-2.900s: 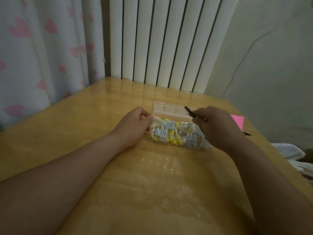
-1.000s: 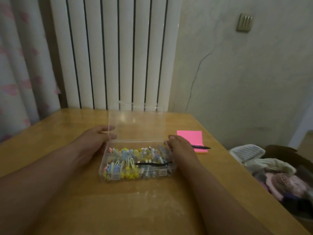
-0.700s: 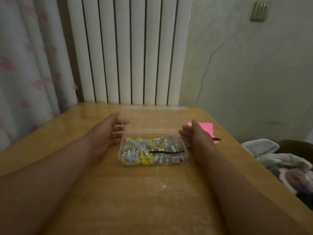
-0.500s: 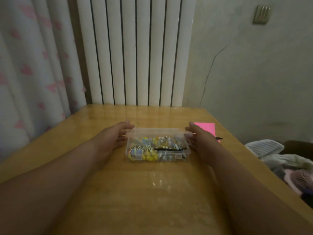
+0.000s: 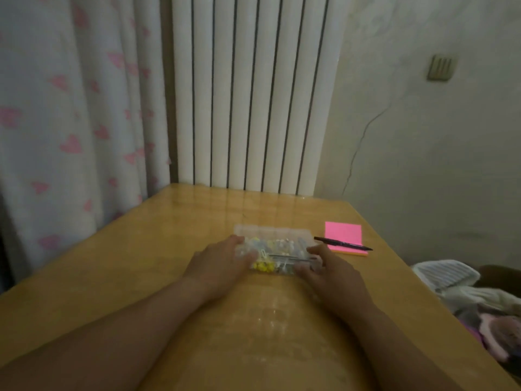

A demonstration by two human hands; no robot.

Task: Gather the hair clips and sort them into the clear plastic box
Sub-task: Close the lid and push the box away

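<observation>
Head view: near the wooden table's (image 5: 118, 277) middle, left hand (image 5: 217, 266) and right hand (image 5: 329, 273) now press curled fingers onto the clear plastic box (image 5: 275, 251); its lid, upright a second ago, is down over the coloured hair clips (image 5: 262, 265), so sorting looks finished. Beyond, toward the right edge, a black pen (image 5: 342, 243) rests on a pink sticky-note pad (image 5: 344, 234).

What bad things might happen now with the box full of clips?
1. The clear plastic box is packed with hair clips. If the lid isn't fully snapped, they might spill when it is lifted.
2. The left hand and right hand press on its front corners, so a finger might get pinched.
3. The black pen lies on the edge of the pink sticky notes close by; a nudge might roll it off.
</observation>
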